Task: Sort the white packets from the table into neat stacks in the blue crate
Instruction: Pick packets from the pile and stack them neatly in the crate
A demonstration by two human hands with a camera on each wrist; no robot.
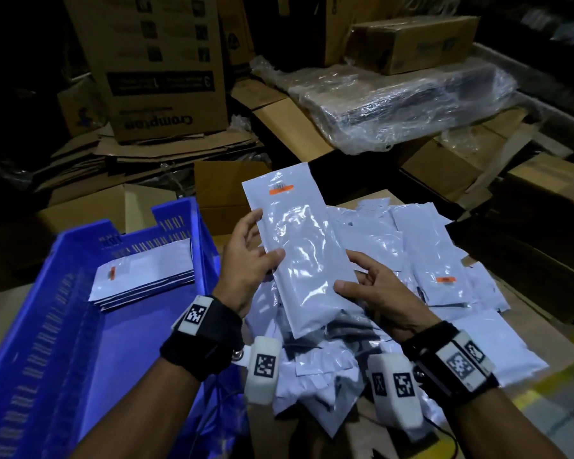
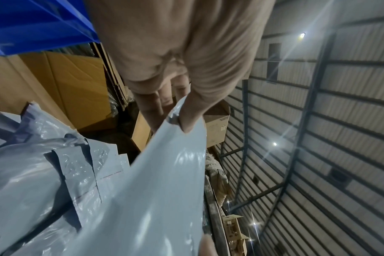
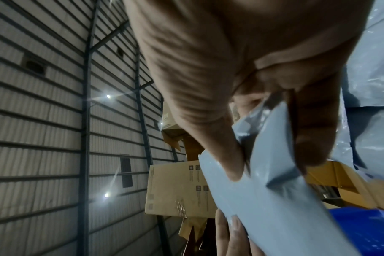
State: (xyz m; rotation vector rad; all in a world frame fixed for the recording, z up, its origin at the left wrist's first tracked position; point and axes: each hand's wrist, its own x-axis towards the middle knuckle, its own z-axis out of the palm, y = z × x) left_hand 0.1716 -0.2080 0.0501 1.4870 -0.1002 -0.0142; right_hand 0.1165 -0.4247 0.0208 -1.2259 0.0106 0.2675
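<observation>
Lengthwise packet [image 1: 304, 246], orange label [image 1: 280, 190] far end

Behind the work area stands a tall brown carton [image 1: 159, 61], its printing upside down, resting on a heap of flattened cardboard [image 1: 140, 154]. To its right lies a long dark bundle [image 1: 405, 101] wrapped in clear plastic film, with a smaller closed box [image 1: 415, 41] sitting on top of it. Under and around the bundle are more brown cartons [image 1: 444, 167], some with their flaps open. An open carton [image 1: 226, 187] stands just beyond the pile. The wrist views show a ribbed metal wall [image 2: 340, 121] with dark steel framing and a few bright lamps [image 2: 302, 35], and further cartons [image 3: 175, 188] stacked against it.
</observation>
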